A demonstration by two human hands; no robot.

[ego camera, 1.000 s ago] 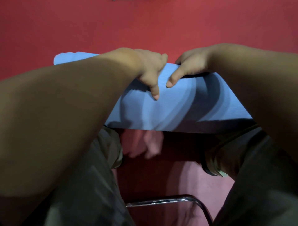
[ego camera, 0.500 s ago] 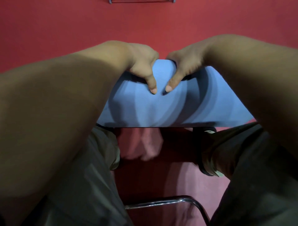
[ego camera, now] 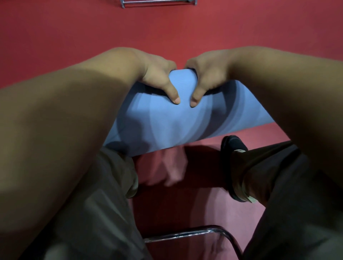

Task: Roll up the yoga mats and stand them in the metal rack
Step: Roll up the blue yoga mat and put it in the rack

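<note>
A light blue yoga mat [ego camera: 172,128] lies on the red floor in front of my legs, its far end curled into a roll. My left hand [ego camera: 157,78] and my right hand [ego camera: 207,76] sit side by side on that rolled far end, fingers curled over it and thumbs pressing on the near side. My forearms hide the outer parts of the roll. A chrome bar of a metal rack [ego camera: 157,2] shows at the top edge, far beyond the mat.
Red floor [ego camera: 74,33] surrounds the mat. My trousered legs flank it, with my dark shoe [ego camera: 233,144] beside the mat's near right corner. A curved chrome tube [ego camera: 194,234] sits low between my legs.
Both hands have rolled the far end toward me and closed in on the middle. The flat part of the mat is shorter, and its near edge now lies skewed. The rack bar has come into view.
</note>
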